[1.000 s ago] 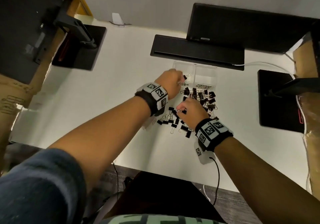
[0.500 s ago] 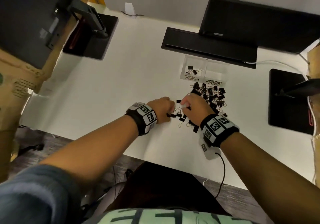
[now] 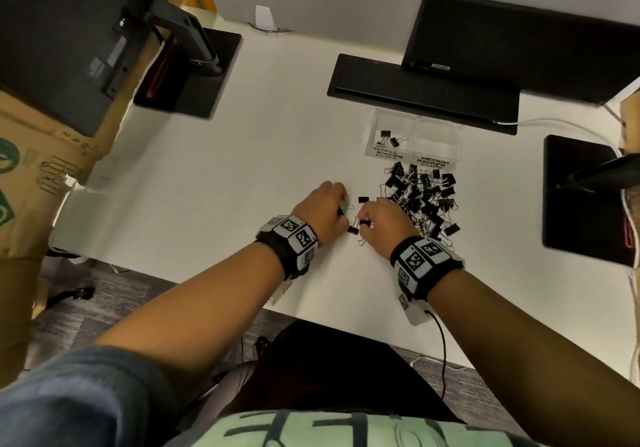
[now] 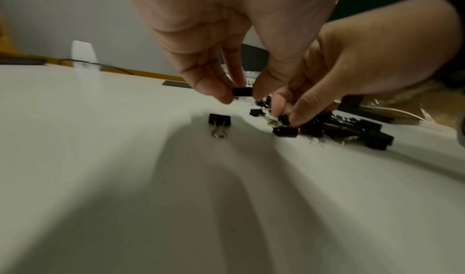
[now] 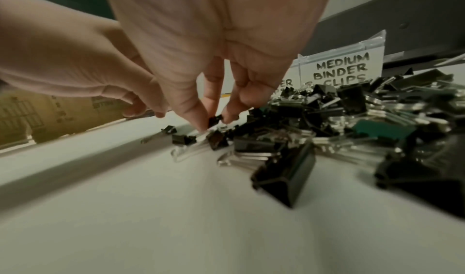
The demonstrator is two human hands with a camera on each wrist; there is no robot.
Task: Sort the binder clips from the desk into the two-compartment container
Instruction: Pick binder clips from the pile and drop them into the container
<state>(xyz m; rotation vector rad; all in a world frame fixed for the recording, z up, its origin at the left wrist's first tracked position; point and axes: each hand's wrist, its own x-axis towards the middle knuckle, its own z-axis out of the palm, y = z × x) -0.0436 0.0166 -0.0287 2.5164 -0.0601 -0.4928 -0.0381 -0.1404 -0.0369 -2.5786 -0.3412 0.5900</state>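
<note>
A heap of black binder clips (image 3: 424, 197) lies on the white desk (image 3: 207, 187) in front of a clear two-compartment container (image 3: 414, 142) labelled small and medium. Two small clips (image 3: 389, 138) lie in its left compartment; the right one looks empty. My left hand (image 3: 323, 209) pinches a small black clip (image 4: 242, 91) between thumb and fingers, just above the desk. My right hand (image 3: 384, 223) pinches another small clip (image 5: 215, 120) at the heap's left edge. A loose small clip (image 4: 219, 120) lies on the desk below my left hand.
A black keyboard (image 3: 422, 92) and laptop (image 3: 519, 38) stand behind the container. Black monitor bases sit at the back left (image 3: 188, 72) and at the right (image 3: 585, 197). Cardboard boxes (image 3: 31, 176) flank the desk on the left. A white cable (image 3: 554, 122) runs at the back right.
My left hand drew back from the container to the near-left edge of the heap and picked up a small clip. My right hand shifted slightly left and pinched a clip.
</note>
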